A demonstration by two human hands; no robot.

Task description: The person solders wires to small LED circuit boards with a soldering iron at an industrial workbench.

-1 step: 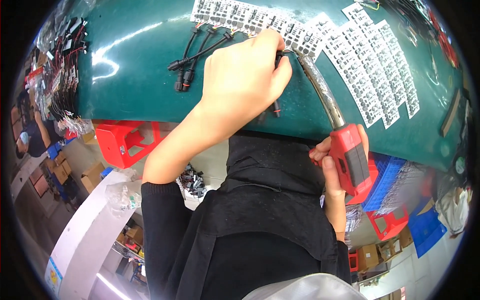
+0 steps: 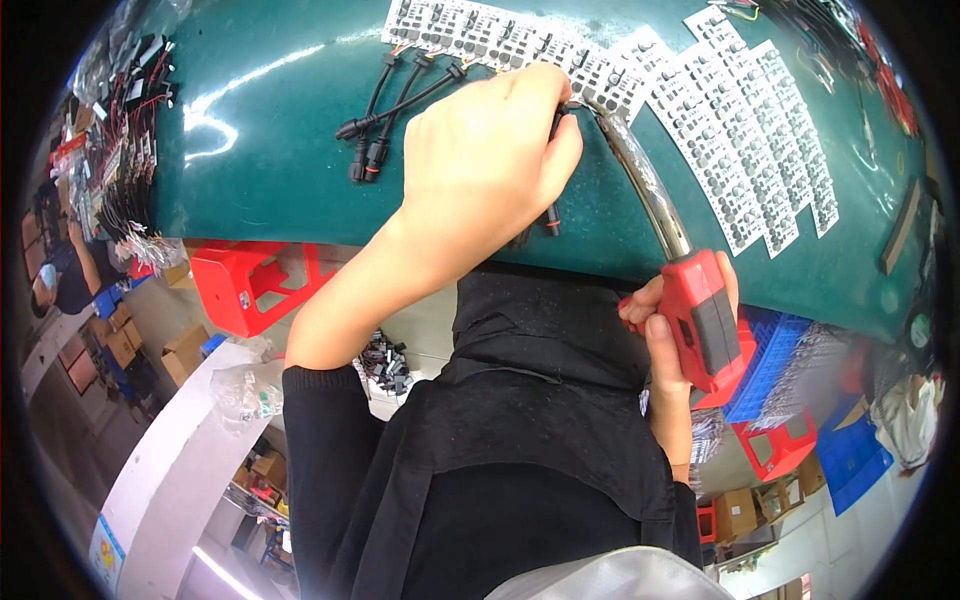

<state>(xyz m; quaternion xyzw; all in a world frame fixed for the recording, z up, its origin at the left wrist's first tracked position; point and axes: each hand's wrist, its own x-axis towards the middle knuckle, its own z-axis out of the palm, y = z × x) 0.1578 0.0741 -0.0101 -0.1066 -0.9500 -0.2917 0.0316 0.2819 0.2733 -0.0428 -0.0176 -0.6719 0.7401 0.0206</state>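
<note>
My left hand (image 2: 485, 160) is closed at the edge of the white circuit board strip (image 2: 480, 32). Thumb and forefinger pinch a black cable, mostly hidden under the hand; its connector end (image 2: 552, 222) shows below. In my right hand (image 2: 668, 335) is a red-handled soldering gun (image 2: 703, 320), gripped by its handle. The metal barrel (image 2: 645, 180) reaches up and left, its tip beside my left fingertips at the board. Several black cables with connectors (image 2: 375, 155) hang from the strip to the left of my hand, joined by coloured wires.
More white circuit boards (image 2: 730, 150) lie to the right on the green table (image 2: 280, 170). Bundles of wires (image 2: 130, 150) sit at the left edge, loose wires (image 2: 880, 80) at the far right. Below the table are a red stool (image 2: 245, 290) and a blue crate (image 2: 765, 365). Another person (image 2: 75, 265) is at far left.
My left hand has shifted very slightly down, toward me. The soldering gun stays almost in the same place.
</note>
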